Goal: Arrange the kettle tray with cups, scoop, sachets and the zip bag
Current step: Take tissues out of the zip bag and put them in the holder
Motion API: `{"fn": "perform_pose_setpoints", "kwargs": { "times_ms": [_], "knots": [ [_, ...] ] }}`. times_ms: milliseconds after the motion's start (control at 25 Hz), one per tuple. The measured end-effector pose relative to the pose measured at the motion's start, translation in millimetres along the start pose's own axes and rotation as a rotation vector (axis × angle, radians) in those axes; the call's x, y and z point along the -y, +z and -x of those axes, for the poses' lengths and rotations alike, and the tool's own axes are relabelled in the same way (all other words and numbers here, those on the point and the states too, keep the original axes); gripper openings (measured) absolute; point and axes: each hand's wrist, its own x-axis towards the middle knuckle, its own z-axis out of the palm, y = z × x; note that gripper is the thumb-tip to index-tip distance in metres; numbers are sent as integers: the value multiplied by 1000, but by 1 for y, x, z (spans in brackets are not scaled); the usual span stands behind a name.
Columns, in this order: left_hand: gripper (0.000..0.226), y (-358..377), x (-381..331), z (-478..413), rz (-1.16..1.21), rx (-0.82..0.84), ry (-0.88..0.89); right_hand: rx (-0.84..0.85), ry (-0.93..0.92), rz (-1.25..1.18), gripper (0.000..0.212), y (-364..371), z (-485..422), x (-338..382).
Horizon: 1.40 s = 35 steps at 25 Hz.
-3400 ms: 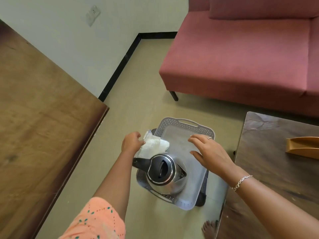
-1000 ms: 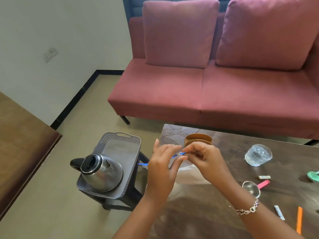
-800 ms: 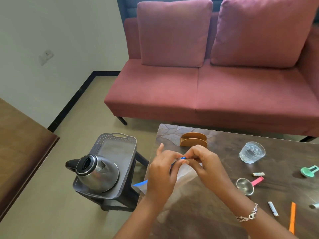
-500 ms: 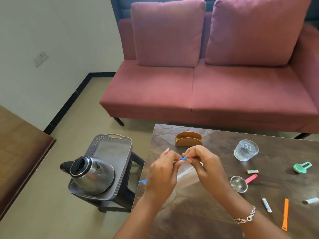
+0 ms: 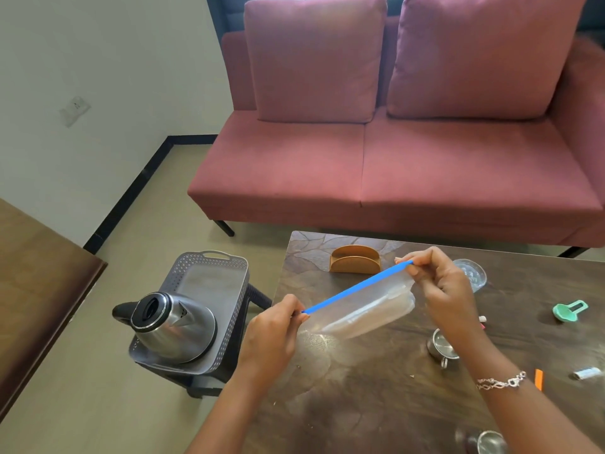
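Observation:
I hold a clear zip bag (image 5: 360, 309) with a blue seal strip stretched above the dark table (image 5: 376, 394). My left hand (image 5: 273, 335) pinches the strip's left end, and my right hand (image 5: 442, 286) pinches its right end. To the left, a steel kettle (image 5: 170, 326) stands on a grey perforated tray (image 5: 212, 276) set on a black stool. A glass cup (image 5: 474, 273) shows behind my right hand. A small steel cup (image 5: 442, 347), a green scoop (image 5: 569, 311) and sachets (image 5: 586, 374) lie on the table's right side.
A brown wooden holder (image 5: 355, 263) stands at the table's far left corner. A pink sofa (image 5: 393, 165) runs behind the table. A wooden surface (image 5: 36, 290) fills the left edge. An orange stick (image 5: 538, 380) and another steel cup (image 5: 491, 442) lie near my right forearm.
My hands have drawn apart along the blue strip, so the bag is stretched wide. Before that I left the tray and picked the bag up at the table.

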Motion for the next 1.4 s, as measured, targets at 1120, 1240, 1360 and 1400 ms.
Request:
{"fn": "perform_pose_setpoints", "kwargs": {
  "times_ms": [1120, 1240, 1360, 1400],
  "knots": [
    [10, 20, -76, -3, 927, -291, -749, 352, -16, 562, 12, 58, 24, 35],
    [8, 20, -79, -7, 1106, -279, -864, 384, 63, 428, 11, 62, 29, 31],
    [11, 18, -80, -9, 1152, -297, -886, 414, 155, 296, 15, 58, 28, 31],
    [11, 18, -80, -9, 1159, -295, -897, 420, 167, 283, 14, 57, 28, 31]
  ]
}}
